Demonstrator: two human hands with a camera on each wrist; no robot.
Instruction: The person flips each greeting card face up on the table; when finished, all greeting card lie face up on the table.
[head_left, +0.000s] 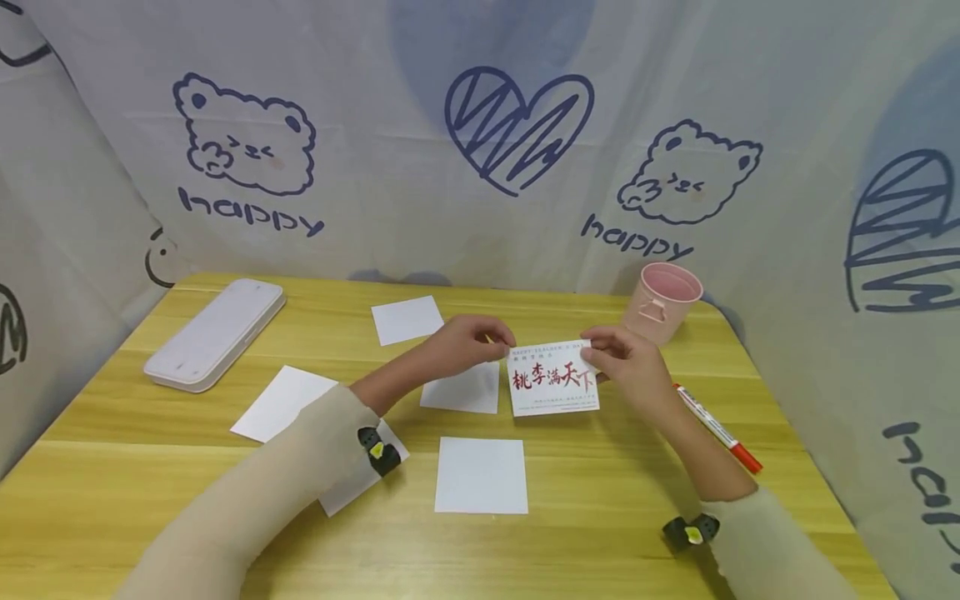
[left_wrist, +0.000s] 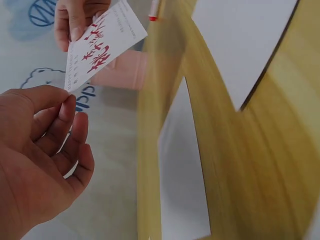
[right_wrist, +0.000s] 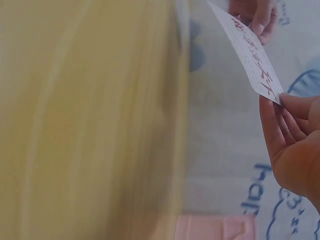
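A white card (head_left: 553,379) with large red Chinese characters and small print is held up above the table between both hands. My left hand (head_left: 476,340) pinches its upper left corner between thumb and forefinger; the other fingers curl loosely in the left wrist view. On the opposite edge, my right hand (head_left: 633,367) grips the card's upper right corner with the thumb in front. Beneath and around the hands lie blank white cards: one just left of the held card (head_left: 463,390), another nearer the front (head_left: 482,475).
More white cards lie at the back (head_left: 407,320) and left (head_left: 283,403), one partly under the left sleeve (head_left: 300,467). A white case (head_left: 215,335) sits far left. A pink cup (head_left: 663,302) stands back right, with a red-capped marker (head_left: 717,428) beside the right forearm. Printed cloth (head_left: 420,225) hangs behind.
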